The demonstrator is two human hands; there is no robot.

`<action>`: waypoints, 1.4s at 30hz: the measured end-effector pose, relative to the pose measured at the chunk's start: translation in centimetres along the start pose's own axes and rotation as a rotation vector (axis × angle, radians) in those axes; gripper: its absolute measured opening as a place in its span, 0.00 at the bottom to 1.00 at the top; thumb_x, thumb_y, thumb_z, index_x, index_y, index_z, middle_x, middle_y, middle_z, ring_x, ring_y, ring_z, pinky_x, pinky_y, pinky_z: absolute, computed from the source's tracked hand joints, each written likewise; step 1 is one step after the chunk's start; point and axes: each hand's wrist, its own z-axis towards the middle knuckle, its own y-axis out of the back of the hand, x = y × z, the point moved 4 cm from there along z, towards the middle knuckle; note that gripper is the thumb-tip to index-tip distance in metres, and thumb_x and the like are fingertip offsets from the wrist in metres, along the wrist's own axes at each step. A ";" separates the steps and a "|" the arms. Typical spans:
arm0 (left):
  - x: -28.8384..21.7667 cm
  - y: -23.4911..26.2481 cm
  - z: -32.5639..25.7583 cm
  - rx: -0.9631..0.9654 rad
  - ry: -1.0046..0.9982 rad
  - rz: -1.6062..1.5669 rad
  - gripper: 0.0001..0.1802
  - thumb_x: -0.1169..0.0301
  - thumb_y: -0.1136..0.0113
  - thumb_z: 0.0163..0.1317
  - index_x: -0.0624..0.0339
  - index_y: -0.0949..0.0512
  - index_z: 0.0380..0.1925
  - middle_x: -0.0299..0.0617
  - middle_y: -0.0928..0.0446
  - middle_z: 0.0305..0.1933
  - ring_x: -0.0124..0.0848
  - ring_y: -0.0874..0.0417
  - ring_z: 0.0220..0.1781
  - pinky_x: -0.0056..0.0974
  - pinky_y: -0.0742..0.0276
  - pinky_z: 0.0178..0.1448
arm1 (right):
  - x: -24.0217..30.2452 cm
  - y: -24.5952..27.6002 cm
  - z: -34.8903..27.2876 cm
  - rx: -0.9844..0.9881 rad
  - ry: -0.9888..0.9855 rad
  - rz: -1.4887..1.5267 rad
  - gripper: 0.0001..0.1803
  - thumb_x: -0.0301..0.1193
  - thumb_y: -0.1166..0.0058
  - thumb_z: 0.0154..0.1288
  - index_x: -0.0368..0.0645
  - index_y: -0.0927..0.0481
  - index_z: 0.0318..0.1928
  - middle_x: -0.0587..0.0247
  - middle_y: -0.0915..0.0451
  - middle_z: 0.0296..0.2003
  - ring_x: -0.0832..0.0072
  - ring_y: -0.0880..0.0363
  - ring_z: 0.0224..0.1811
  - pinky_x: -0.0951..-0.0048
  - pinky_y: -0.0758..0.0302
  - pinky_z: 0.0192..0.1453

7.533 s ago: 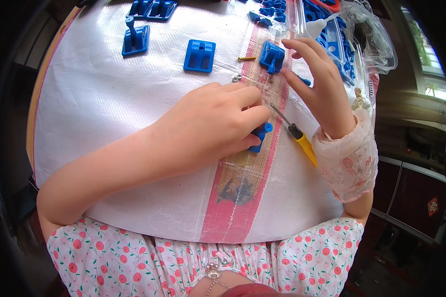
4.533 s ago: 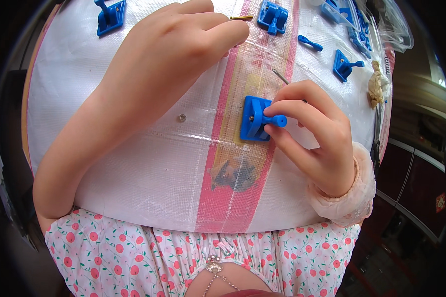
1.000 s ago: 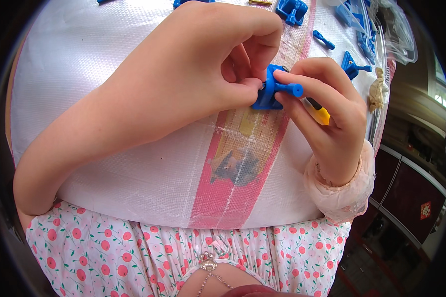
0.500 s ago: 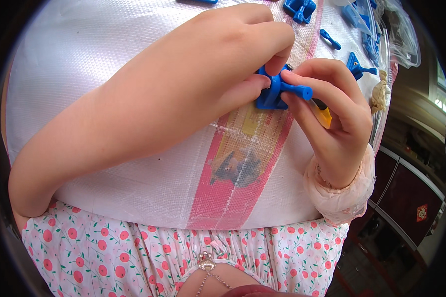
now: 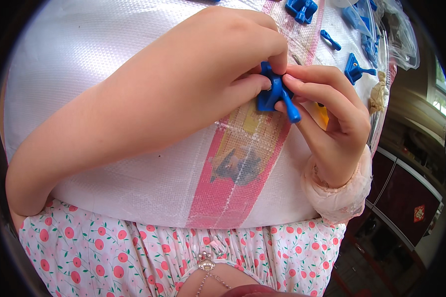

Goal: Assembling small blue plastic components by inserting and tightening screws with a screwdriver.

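Observation:
Both hands meet over the middle of a white woven sheet with a pink stripe [image 5: 134, 44]. My left hand [image 5: 218, 64] pinches a small blue plastic part [image 5: 275, 94] from the left, thumb and fingertips on its body. My right hand [image 5: 327, 114] grips the same part from the right, fingers around its short blue peg. A yellow-handled tool [image 5: 322, 113] is tucked in my right palm, mostly hidden by the fingers.
More blue plastic parts lie at the far edge of the sheet: one block [image 5: 301, 9], a small peg [image 5: 330, 39], another piece [image 5: 356, 70]. A clear plastic bag [image 5: 396, 34] with blue parts sits far right. A beige lump [image 5: 379, 94] lies at the right edge.
Over the last second both hands have kept hold of the blue part and shifted slightly right and up. The peg now points down-right and the left fingers cover more of the part.

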 end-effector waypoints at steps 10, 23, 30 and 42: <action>2.1 -1.1 -1.5 -0.106 0.301 -0.609 0.05 0.83 0.38 0.60 0.69 0.22 0.36 0.43 0.22 0.46 0.26 0.18 0.45 0.29 0.20 0.49 | 0.0 -0.1 -0.5 0.001 0.007 0.146 0.18 0.11 0.34 0.51 0.34 0.16 0.45 0.50 0.20 0.48 0.68 0.20 0.50 0.74 0.23 0.55; -0.3 -0.7 -2.0 -0.236 0.352 -0.650 0.16 0.81 0.39 0.60 0.67 0.25 0.49 0.43 0.26 0.52 0.27 0.18 0.47 0.30 0.18 0.51 | 1.8 0.4 -1.3 -0.166 0.199 -0.015 0.19 0.19 0.28 0.49 0.34 0.17 0.44 0.43 0.21 0.48 0.56 0.18 0.53 0.63 0.20 0.59; -0.3 -2.1 -2.6 -0.299 0.392 -0.861 0.19 0.81 0.43 0.64 0.69 0.31 0.54 0.43 0.28 0.51 0.26 0.21 0.52 0.30 0.20 0.55 | 1.9 0.1 -1.1 -0.154 0.232 -0.035 0.20 0.19 0.28 0.49 0.33 0.17 0.45 0.43 0.21 0.48 0.56 0.18 0.52 0.64 0.19 0.57; -0.9 -1.8 -2.3 -0.202 0.404 -0.980 0.20 0.82 0.48 0.65 0.70 0.33 0.58 0.46 0.26 0.53 0.25 0.22 0.53 0.31 0.22 0.59 | 2.1 0.3 -1.2 -0.150 0.143 -0.029 0.20 0.20 0.27 0.49 0.33 0.18 0.45 0.44 0.23 0.49 0.59 0.21 0.54 0.64 0.21 0.57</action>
